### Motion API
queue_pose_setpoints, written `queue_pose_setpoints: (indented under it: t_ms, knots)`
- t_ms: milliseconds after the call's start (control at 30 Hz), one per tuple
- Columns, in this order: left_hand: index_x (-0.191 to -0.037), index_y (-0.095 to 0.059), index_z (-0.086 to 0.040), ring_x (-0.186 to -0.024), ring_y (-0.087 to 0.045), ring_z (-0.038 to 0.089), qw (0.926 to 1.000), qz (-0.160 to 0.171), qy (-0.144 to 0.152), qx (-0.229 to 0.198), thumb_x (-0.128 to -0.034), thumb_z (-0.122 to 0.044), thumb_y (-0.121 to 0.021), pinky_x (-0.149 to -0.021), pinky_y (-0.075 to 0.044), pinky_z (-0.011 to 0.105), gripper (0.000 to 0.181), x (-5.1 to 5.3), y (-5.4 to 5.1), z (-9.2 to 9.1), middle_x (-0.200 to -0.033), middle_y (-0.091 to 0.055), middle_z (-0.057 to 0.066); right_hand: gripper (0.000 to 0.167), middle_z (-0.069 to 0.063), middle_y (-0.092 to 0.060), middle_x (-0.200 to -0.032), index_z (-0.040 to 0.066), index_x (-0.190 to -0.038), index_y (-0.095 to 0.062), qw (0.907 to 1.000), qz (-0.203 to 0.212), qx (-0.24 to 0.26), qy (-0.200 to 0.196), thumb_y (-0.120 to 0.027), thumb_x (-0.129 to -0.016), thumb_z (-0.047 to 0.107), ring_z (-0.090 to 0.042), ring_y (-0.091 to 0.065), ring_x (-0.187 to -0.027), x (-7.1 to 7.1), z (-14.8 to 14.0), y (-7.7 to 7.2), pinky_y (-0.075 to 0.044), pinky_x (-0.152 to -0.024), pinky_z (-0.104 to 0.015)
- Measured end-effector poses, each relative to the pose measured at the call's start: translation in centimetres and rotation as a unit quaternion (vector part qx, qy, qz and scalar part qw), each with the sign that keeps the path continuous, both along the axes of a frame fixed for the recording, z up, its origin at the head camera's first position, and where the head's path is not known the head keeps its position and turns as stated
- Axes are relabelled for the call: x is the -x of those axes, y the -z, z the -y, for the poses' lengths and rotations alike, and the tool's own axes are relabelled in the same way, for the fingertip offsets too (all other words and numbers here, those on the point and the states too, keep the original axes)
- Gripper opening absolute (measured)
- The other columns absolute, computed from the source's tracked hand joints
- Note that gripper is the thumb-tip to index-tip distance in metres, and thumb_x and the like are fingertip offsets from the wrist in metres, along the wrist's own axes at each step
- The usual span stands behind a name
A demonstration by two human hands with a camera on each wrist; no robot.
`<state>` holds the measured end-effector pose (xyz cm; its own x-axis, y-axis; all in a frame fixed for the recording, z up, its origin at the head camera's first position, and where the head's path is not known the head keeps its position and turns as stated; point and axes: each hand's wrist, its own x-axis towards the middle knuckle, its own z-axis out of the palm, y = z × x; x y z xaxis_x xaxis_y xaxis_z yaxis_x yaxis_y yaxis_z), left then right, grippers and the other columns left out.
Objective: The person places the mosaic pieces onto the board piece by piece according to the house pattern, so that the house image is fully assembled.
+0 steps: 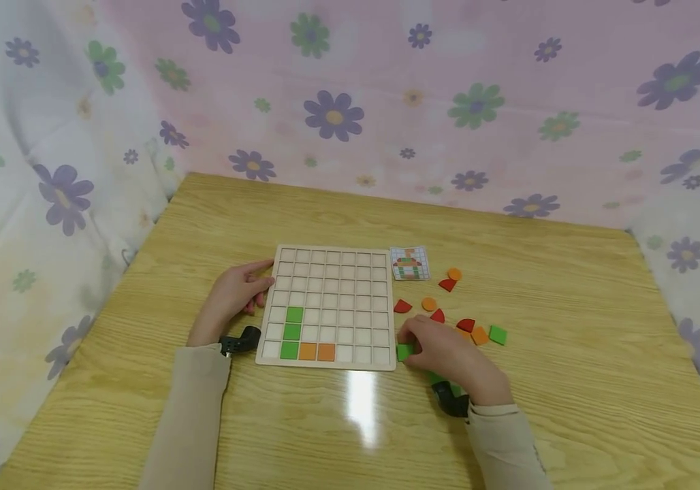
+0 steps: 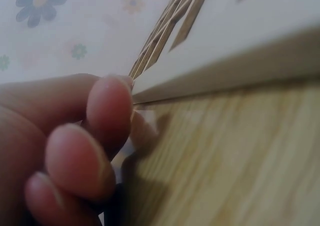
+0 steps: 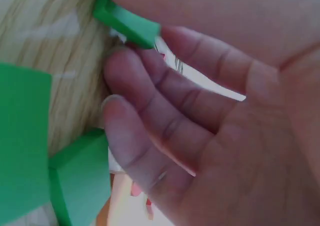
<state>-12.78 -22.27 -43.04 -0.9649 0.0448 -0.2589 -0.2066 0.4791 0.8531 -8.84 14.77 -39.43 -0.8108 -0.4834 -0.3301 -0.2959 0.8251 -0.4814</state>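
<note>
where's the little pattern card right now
In the head view, the pattern card lies on the table just right of the board's upper right corner, with an orange disc and a red wedge slightly farther right.

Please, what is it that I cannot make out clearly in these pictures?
Head: how many green tiles lie beneath the right hand; hand and black wrist camera partly cover them.
Head: exact cells on the pattern card; too small.
Left wrist: rest of the wooden board; cut off by top and right edges.
</note>
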Motion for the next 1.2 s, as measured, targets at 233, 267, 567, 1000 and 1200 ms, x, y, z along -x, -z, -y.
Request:
queue_pose_setpoints:
  t_ms: [233, 267, 567, 1000, 1200]
  knots:
    - [-0.132, -0.044, -0.028, -0.039, -0.045, 0.016, 0.9997, 0.024, -0.001, 0.010, -0.0872, -0.036, -0.057, -0.040, -0.044, 0.034, 0.048, -1.1, 0.8, 0.5, -0.061, -0.057, 0.013, 0.015, 0.014, -0.053, -0.079, 0.024, -0.086, -0.058, 0.9986, 0.022, 0.039, -0.026, -0.067, -0.078, 0.014, -0.008, -0.047, -0.073, -0.3, -0.4, 1.4, -0.042, -0.068, -0.027]
    - [-0.132, -0.044, -0.029, -0.038, -0.045, 0.016, 0.9996, 0.027, -0.004, 0.011, -0.0872, -0.035, -0.057, -0.040, -0.045, 0.034, 0.047, -1.3, 1.0, 0.5, -0.061, -0.057, 0.013, 0.013, 0.015, -0.053, -0.079, 0.025, -0.087, -0.059, 0.9983, 0.024, 0.044, -0.031, -0.066, -0.079, 0.017, -0.007, -0.048, -0.073, -0.4, -0.5, 1.5, -0.043, -0.068, -0.026]
    - [-0.132, -0.044, -0.028, -0.038, -0.045, 0.016, 0.9997, 0.021, -0.003, 0.010, -0.0874, -0.036, -0.056, -0.039, -0.045, 0.034, 0.047, -1.8, 1.6, 0.4, -0.060, -0.057, 0.013, 0.009, 0.018, -0.054, -0.080, 0.027, -0.089, -0.060, 0.9962, -0.007, 0.086, -0.010, -0.065, -0.082, 0.026, -0.005, -0.048, -0.072, -0.4, -0.6, 2.7, -0.043, -0.067, -0.024]
    - [-0.132, -0.044, -0.028, -0.038, -0.045, 0.016, 1.0000, 0.007, -0.004, 0.004, -0.0869, -0.037, -0.057, -0.040, -0.045, 0.036, 0.047, -0.9, 0.9, 0.4, -0.061, -0.058, 0.013, 0.016, 0.015, -0.052, -0.070, 0.024, -0.098, -0.058, 0.9886, -0.081, 0.125, 0.020, -0.063, -0.084, 0.030, -0.005, -0.046, -0.062, -0.4, 2.0, 1.8, -0.041, -0.057, -0.022]
    - [-0.131, -0.045, -0.029, -0.038, -0.045, 0.016, 0.9999, -0.010, 0.002, 0.003, -0.0866, -0.038, -0.057, -0.040, -0.045, 0.037, 0.047, 0.1, 0.5, 0.3, -0.061, -0.058, 0.012, 0.016, 0.017, -0.049, -0.067, 0.025, -0.101, -0.060, 0.9874, -0.111, 0.113, 0.006, -0.059, -0.086, 0.031, -0.003, -0.043, -0.059, -0.3, 3.7, 1.5, -0.039, -0.054, -0.020]
